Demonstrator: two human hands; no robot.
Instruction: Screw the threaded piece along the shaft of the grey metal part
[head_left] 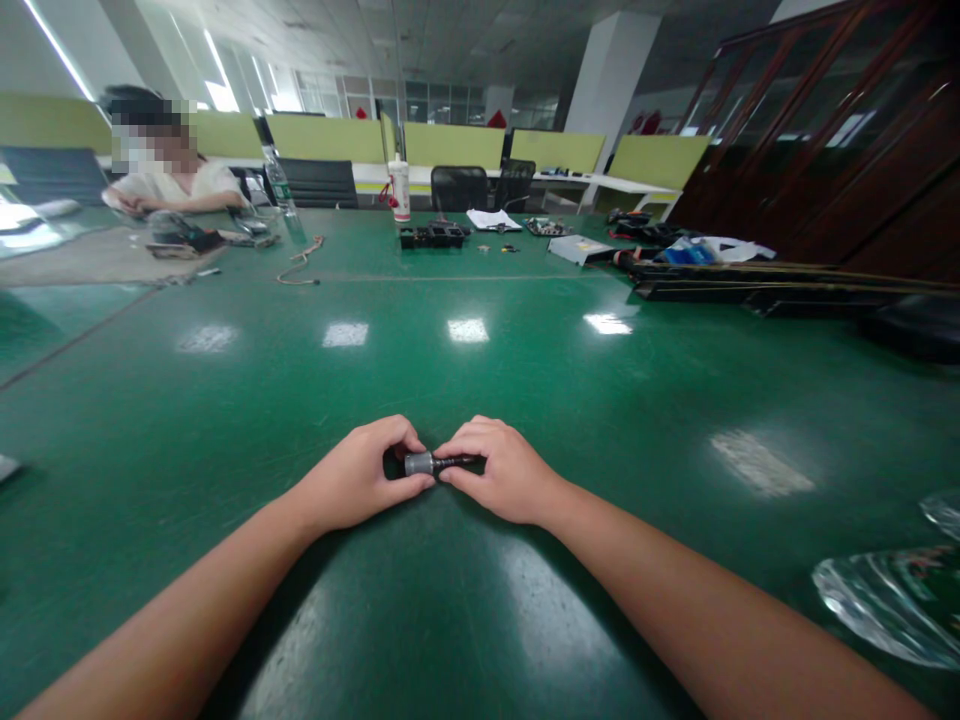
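Note:
A small tool lies horizontally between my two hands, just above or on the green table (465,380). Its left part is a grey cylinder (418,463), and a thin dark shaft (456,461) runs from it to the right. The thumb and fingers of my left hand (367,475) are curled around the grey cylinder. My right hand (502,468) has its thumb and fingers closed about the dark shaft. The fingertips of both hands nearly meet where cylinder and shaft join.
At the right edge lies a clear plastic bottle (885,605). Far back stand a white bottle (400,190), a black part (433,236) and a silver box (579,249). Long black pieces (697,285) lie back right. A person (176,180) sits at the back left.

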